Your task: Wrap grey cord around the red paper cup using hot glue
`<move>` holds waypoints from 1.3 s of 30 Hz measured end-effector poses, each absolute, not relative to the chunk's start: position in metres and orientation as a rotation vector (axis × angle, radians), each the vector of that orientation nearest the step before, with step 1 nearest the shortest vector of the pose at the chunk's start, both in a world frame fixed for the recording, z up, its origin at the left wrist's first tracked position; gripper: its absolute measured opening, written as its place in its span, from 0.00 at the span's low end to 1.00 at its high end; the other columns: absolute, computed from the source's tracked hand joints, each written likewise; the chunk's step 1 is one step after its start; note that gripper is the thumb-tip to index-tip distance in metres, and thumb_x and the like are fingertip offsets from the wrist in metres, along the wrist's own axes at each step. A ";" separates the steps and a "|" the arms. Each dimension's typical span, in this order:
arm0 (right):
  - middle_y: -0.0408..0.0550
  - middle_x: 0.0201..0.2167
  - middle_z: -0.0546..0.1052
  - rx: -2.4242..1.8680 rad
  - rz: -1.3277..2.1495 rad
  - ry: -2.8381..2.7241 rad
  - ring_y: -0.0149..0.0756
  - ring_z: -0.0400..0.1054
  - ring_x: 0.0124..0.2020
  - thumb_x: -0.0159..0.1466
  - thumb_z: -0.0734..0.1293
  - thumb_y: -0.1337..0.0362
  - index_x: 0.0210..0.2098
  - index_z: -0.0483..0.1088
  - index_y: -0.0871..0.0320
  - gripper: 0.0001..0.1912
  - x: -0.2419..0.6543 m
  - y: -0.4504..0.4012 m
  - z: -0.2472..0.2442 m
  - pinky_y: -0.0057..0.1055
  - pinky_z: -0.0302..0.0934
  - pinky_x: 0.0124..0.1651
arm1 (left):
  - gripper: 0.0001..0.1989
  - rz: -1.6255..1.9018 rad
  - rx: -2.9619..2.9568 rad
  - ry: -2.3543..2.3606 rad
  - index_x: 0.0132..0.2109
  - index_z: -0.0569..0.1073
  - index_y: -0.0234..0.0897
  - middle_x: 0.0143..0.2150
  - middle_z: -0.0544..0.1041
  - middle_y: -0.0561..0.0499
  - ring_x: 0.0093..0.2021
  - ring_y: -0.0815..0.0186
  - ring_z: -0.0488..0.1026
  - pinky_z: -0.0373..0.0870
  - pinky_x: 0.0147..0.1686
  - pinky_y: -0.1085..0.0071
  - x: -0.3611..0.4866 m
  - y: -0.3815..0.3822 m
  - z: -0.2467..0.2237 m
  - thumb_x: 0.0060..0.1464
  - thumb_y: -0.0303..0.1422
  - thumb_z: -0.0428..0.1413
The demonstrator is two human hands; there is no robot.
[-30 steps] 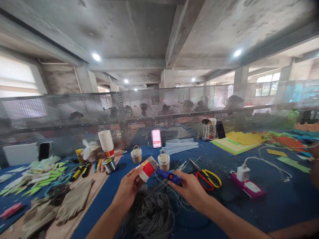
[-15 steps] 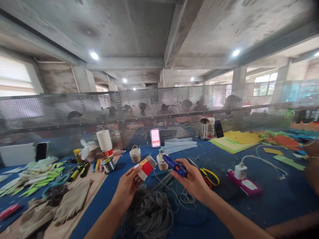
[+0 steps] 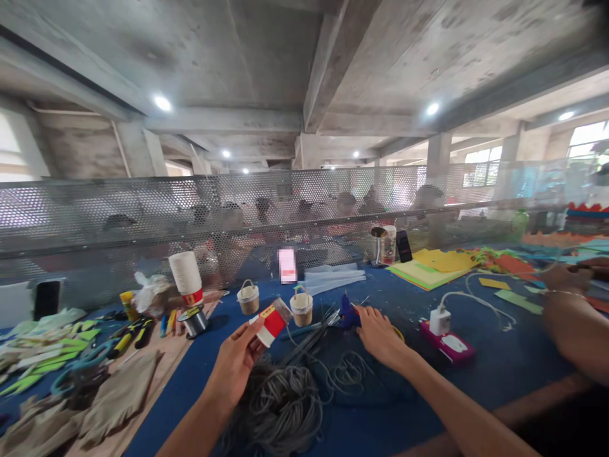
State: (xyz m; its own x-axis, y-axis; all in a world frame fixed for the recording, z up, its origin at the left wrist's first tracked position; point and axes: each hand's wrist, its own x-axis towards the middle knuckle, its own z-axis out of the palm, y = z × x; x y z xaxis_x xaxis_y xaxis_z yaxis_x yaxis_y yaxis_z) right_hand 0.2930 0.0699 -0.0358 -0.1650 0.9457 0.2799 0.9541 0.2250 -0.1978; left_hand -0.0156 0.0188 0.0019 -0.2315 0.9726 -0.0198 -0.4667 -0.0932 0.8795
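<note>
My left hand (image 3: 240, 358) grips a paper cup (image 3: 272, 322), red and white, tilted on its side, with grey cord wound around its right end. A strand runs from it towards a coil of grey cord (image 3: 285, 406) on the table. My right hand (image 3: 383, 336) is low over the table, its fingers at a blue glue gun (image 3: 349, 314) whose nozzle points up; part of the grip is hidden. Two small cord-wrapped cups with looped handles stand beyond: a left bucket-like cup (image 3: 248, 300) and a right one (image 3: 301, 310).
Stacked paper cups (image 3: 185, 274), a wire spool (image 3: 194, 322) and gloves (image 3: 121, 397) are to the left. A pink power bank (image 3: 450, 343) with a white charger (image 3: 440, 322) lies right. Another person's arm (image 3: 575, 317) reaches in at the right edge. A perforated metal screen (image 3: 323, 238) stands behind.
My right hand has lowered the glue gun away from the cup to the table on the right, and its nozzle has turned upward. My left hand keeps the cup. Another person's arm shows more.
</note>
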 end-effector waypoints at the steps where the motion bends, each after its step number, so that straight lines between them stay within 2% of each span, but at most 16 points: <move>1: 0.62 0.53 0.71 -1.766 -0.039 -2.172 0.53 0.64 0.55 0.64 0.61 0.69 0.61 0.62 0.63 0.25 0.291 0.070 -0.038 0.45 0.56 0.53 | 0.11 1.597 0.746 0.961 0.36 0.78 0.35 0.32 0.83 0.50 0.29 0.67 0.78 0.75 0.30 0.77 -0.016 0.019 0.001 0.44 0.30 0.69; 11: 0.59 0.52 0.71 -1.754 -0.123 -2.202 0.52 0.62 0.54 0.63 0.62 0.69 0.56 0.66 0.60 0.21 0.278 0.064 -0.043 0.44 0.55 0.54 | 0.11 1.554 0.803 0.908 0.36 0.78 0.36 0.32 0.83 0.51 0.29 0.68 0.78 0.73 0.30 0.78 -0.011 0.013 0.007 0.42 0.29 0.69; 19: 0.59 0.52 0.71 -1.641 -0.158 -2.113 0.55 0.62 0.54 0.61 0.65 0.67 0.54 0.69 0.59 0.21 0.278 0.053 -0.025 0.49 0.54 0.55 | 0.11 1.529 0.819 0.845 0.36 0.78 0.35 0.34 0.84 0.50 0.32 0.66 0.80 0.75 0.33 0.76 -0.009 0.011 0.008 0.43 0.29 0.68; 21: 0.56 0.53 0.72 -1.457 -0.004 -2.038 0.51 0.63 0.56 0.64 0.63 0.67 0.52 0.71 0.57 0.17 0.266 0.046 -0.016 0.47 0.54 0.58 | 0.13 1.531 0.825 0.846 0.37 0.78 0.35 0.34 0.84 0.50 0.33 0.66 0.80 0.76 0.33 0.76 -0.009 0.011 0.008 0.41 0.29 0.69; 23: 0.54 0.52 0.74 -1.176 0.357 -2.034 0.44 0.66 0.55 0.65 0.62 0.65 0.52 0.70 0.57 0.16 0.248 0.039 -0.010 0.41 0.57 0.59 | 0.15 1.543 0.822 0.860 0.37 0.78 0.34 0.33 0.83 0.50 0.31 0.66 0.80 0.76 0.32 0.76 -0.008 0.012 0.008 0.39 0.29 0.70; 26: 0.54 0.53 0.75 -0.836 0.950 -1.979 0.42 0.69 0.55 0.64 0.66 0.62 0.57 0.66 0.58 0.22 0.217 0.033 -0.009 0.39 0.61 0.57 | 0.16 1.567 0.816 0.857 0.38 0.78 0.34 0.33 0.83 0.50 0.31 0.66 0.80 0.76 0.32 0.76 -0.008 0.012 0.008 0.40 0.31 0.71; 28: 0.54 0.48 0.78 -0.759 1.153 -1.901 0.42 0.72 0.51 0.61 0.69 0.62 0.55 0.67 0.60 0.23 0.201 0.033 -0.011 0.37 0.64 0.54 | 0.16 1.580 0.831 0.866 0.37 0.78 0.34 0.32 0.83 0.50 0.30 0.66 0.79 0.75 0.31 0.77 -0.008 0.011 0.009 0.40 0.32 0.71; 30: 0.51 0.37 0.81 -0.792 1.225 -1.832 0.41 0.76 0.41 0.60 0.69 0.62 0.47 0.71 0.62 0.17 0.193 0.035 -0.011 0.34 0.67 0.46 | 0.15 1.582 0.858 0.880 0.36 0.78 0.33 0.31 0.82 0.50 0.29 0.67 0.78 0.75 0.31 0.77 -0.009 0.011 0.009 0.40 0.33 0.71; 32: 0.46 0.27 0.80 -0.841 1.170 -1.799 0.38 0.75 0.33 0.62 0.67 0.61 0.40 0.73 0.62 0.11 0.192 0.037 -0.008 0.31 0.66 0.40 | 0.15 1.586 0.891 0.905 0.36 0.79 0.32 0.32 0.82 0.49 0.28 0.67 0.78 0.74 0.30 0.77 -0.010 0.011 0.009 0.40 0.35 0.70; 34: 0.44 0.24 0.78 -0.870 1.035 -1.816 0.35 0.73 0.29 0.64 0.65 0.60 0.37 0.74 0.60 0.10 0.196 0.037 -0.002 0.29 0.64 0.37 | 0.15 1.598 0.911 0.936 0.35 0.79 0.32 0.32 0.82 0.49 0.28 0.67 0.77 0.73 0.29 0.77 -0.010 0.011 0.008 0.40 0.36 0.70; 37: 0.43 0.27 0.78 -0.900 0.724 -1.920 0.35 0.72 0.31 0.66 0.64 0.59 0.37 0.75 0.57 0.10 0.202 0.033 0.009 0.28 0.62 0.37 | 0.16 1.600 0.931 0.975 0.35 0.80 0.32 0.30 0.81 0.50 0.27 0.68 0.76 0.72 0.28 0.77 -0.009 0.011 0.007 0.40 0.36 0.70; 39: 0.44 0.32 0.79 -0.887 0.457 -2.001 0.36 0.72 0.37 0.67 0.65 0.61 0.37 0.75 0.56 0.08 0.205 0.030 0.016 0.31 0.61 0.44 | 0.16 1.587 0.961 0.993 0.36 0.80 0.32 0.30 0.80 0.51 0.27 0.69 0.75 0.72 0.29 0.77 -0.008 0.010 0.006 0.41 0.37 0.70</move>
State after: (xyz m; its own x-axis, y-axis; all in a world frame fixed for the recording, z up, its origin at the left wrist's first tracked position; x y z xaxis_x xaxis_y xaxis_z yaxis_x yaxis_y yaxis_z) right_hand 0.2047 0.0301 0.0165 -0.3623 0.7349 0.5734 0.4133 0.6780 -0.6079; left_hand -0.0081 0.0099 0.0064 -0.1942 0.9743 0.1138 -0.3241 -0.1732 0.9300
